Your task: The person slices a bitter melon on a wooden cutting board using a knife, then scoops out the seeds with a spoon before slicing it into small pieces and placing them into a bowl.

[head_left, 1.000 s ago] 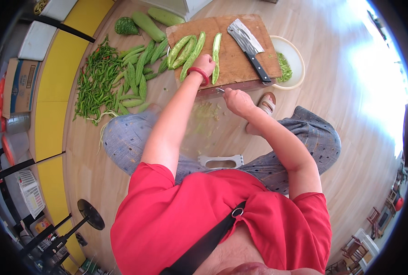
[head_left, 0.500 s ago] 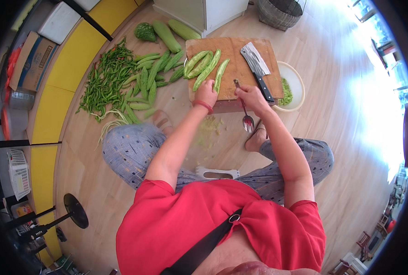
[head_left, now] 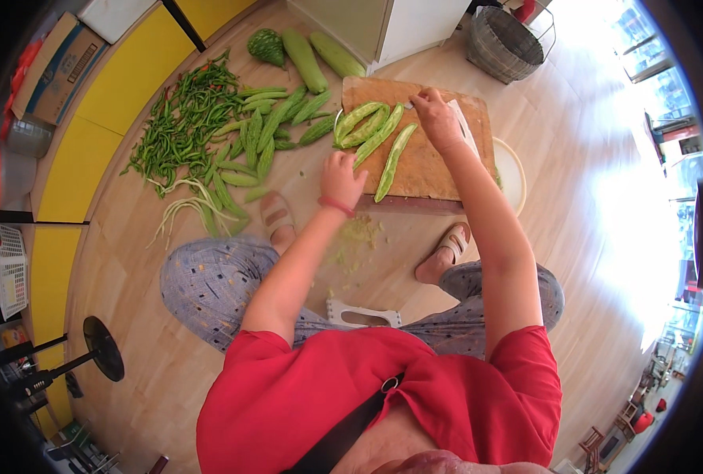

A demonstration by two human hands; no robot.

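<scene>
Several hollowed bitter melon halves lie on the wooden cutting board [head_left: 438,174]: a curved pair [head_left: 361,126] at the left, a slanting half [head_left: 381,136] beside it, and another half [head_left: 395,162] nearer the front edge. At the board's left edge, my left hand [head_left: 343,180] is closed around the lower end of the slanting half. My right hand [head_left: 438,122] is over the far part of the board, fingers pinched at a small pale bit whose kind I cannot make out. A cleaver [head_left: 463,126] lies partly hidden behind my right forearm. The spoon is not visible.
Whole bitter melons [head_left: 276,118], green chilies [head_left: 185,118], long beans [head_left: 179,207] and large gourds [head_left: 304,59] lie on the floor at left. A pale bowl [head_left: 517,178] stands right of the board, a woven basket [head_left: 505,47] behind. Scraps [head_left: 363,233] lie in front.
My right hand has moved from the board's front to its far part, and the spoon has gone out of sight. My left hand has shifted slightly down and left on the board. The view has shifted.
</scene>
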